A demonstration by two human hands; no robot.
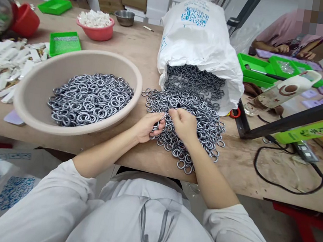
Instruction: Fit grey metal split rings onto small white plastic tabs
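Observation:
A pile of dark grey metal rings [207, 133] spills from the mouth of a white woven sack [200, 38] onto the wooden table. At the pile's left edge, my left hand [149, 127] is closed around several metal rings. My right hand [183, 126] is close beside it, over the pile, with thumb and fingers pinched together; whatever is between them is too small or hidden to make out. To the left, a wide beige basin [30, 90] holds many more of the same rings.
White plastic pieces [5, 55] lie heaped at far left, near green trays [65, 43] and a red bowl [94, 31]. A black metal frame [297, 116], a bottle [285, 92] and a power strip [306, 151] with a looped cable stand right. Another person [290, 35] sits at back right.

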